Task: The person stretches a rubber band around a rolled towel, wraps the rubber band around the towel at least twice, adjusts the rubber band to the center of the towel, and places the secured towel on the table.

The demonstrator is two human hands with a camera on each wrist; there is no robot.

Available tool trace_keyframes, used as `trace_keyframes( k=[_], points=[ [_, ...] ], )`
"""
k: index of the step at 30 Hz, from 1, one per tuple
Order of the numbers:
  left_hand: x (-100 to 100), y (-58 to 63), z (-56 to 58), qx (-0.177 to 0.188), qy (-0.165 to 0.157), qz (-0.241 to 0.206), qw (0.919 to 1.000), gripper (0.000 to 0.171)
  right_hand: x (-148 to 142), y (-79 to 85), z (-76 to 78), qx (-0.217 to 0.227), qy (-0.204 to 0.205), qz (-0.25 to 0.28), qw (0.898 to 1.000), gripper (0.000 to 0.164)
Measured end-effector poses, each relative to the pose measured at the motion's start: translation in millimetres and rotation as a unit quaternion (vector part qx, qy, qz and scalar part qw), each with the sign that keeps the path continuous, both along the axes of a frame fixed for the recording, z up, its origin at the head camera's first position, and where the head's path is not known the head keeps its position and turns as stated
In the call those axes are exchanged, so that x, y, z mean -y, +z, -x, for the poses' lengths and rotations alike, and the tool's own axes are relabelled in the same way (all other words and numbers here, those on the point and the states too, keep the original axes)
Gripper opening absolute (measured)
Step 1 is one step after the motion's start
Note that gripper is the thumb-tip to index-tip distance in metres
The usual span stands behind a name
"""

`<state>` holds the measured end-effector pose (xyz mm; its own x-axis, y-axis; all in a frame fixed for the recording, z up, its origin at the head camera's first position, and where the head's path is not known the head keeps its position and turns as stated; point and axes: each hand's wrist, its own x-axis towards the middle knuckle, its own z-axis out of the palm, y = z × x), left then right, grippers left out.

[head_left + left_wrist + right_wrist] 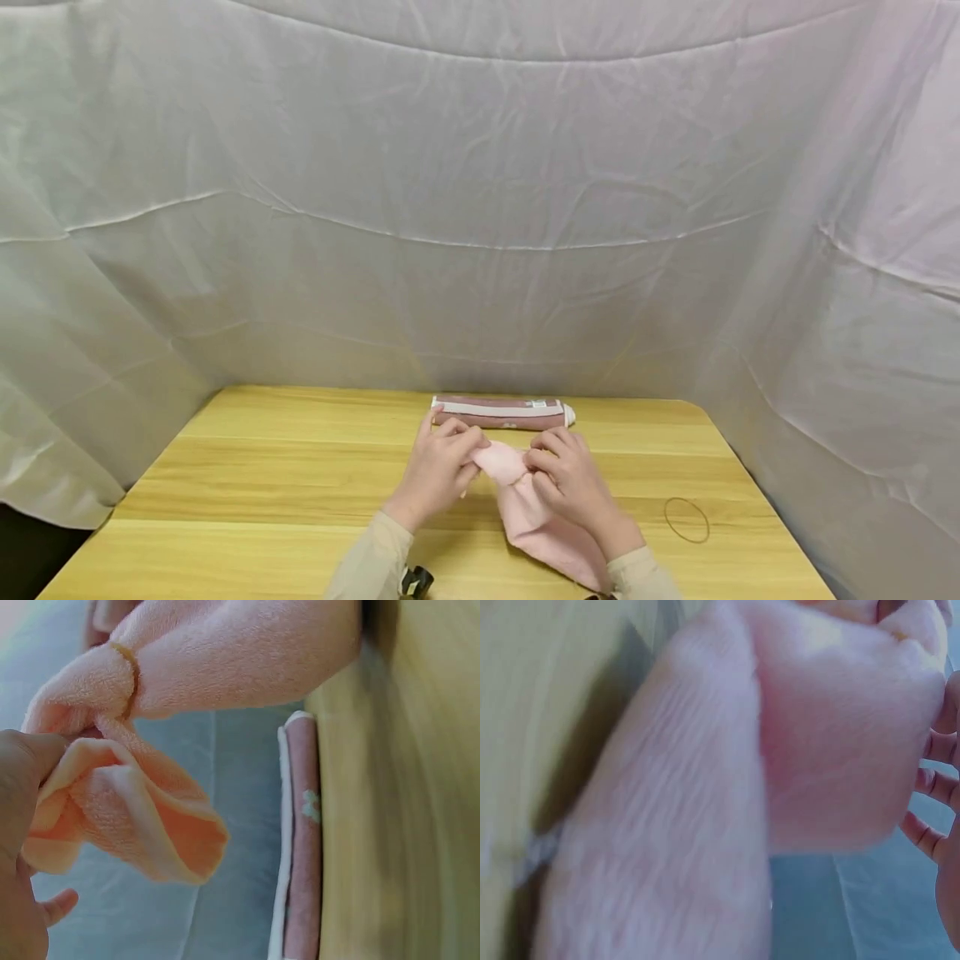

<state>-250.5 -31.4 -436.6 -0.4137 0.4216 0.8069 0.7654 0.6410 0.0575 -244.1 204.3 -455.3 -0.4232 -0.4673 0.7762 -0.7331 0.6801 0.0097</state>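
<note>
Studio-like, makeshift booth [885,350], fabric-walled. Wrinkled silvery-grey fabric sheets [480,192] hang behind and on both sides of a flat yellow wood-grain surface [285,467]; small black device [420,581] at beige left sleeve cuff [392,537]. Beyond the sheets hidden: home, office or lab, can't tell.

Smooth wood-grain tabletop [262,471]; toward its near edge, fluffy matt pink cloth [547,537]; along its far edge, 1 matt fabric roll [495,421].
</note>
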Motion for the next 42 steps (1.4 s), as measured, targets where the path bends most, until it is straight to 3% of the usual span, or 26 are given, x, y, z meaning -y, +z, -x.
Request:
trace_keyframes(
  k=[5,12,20,24,30,35,42],
  points=[
    [5,4.5,1.6,0.026,0.036,-0.038,0.9983,0.027,-6,-2.6,2.0,0.021,-0.017,0.025,0.999,0.019],
    [4,2.2,1.0,0.089,0.072,-0.035,0.9928,0.025,-1,-1.6,-0.2,0.052,-0.014,0.049,0.997,0.016],
    [4,5.4,0.5,0.136,0.083,-0.057,0.9856,0.02,9,1.3,-3.9,0.064,-0.025,0.086,0.994,0.041],
    [4,5.5,-0.4,0.145,0.088,-0.061,0.9836,0.019,18,-0.6,-5.6,0.073,-0.055,0.098,0.991,0.061],
    [3,7.2,-3.7,0.176,0.091,-0.064,0.9782,0.018,30,-5.2,-12.4,0.12,-0.141,0.081,0.979,0.081],
    [2,7.9,-4.9,0.2,0.08,-0.061,0.9746,0.018,32,-8.2,-14.0,0.126,-0.176,0.068,0.974,0.07],
    [6,6.4,-2.7,0.203,0.063,-0.032,0.9766,0.026,26,-12.5,-10.9,0.055,-0.168,0.05,0.983,0.05]
  ],
)
